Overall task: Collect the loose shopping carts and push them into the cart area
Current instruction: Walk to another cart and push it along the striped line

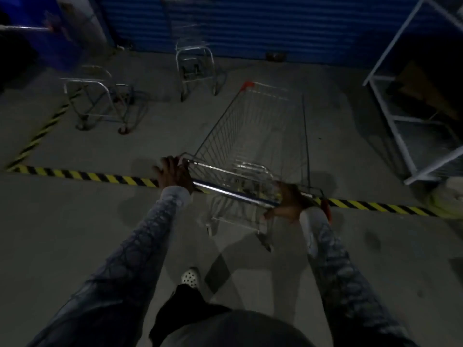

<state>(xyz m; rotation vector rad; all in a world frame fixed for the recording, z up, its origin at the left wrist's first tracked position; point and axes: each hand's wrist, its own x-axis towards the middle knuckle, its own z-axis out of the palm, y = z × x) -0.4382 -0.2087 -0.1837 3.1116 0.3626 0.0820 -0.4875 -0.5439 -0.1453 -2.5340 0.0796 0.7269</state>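
The left hand point(172, 172) presses with spread fingers on the left end of the handle point(235, 194); the right hand point(288, 204) grips its right end. The shopping cart point(253, 136) stretches ahead of both hands, straddling the striped floor tape point(75, 174), a parked cart point(100, 101) beyond on the left

Place: we see a shop's cart bay.
Proof: carts point(250, 146), hazard tape point(82, 174), shutter point(250, 26), concrete floor point(150, 131).
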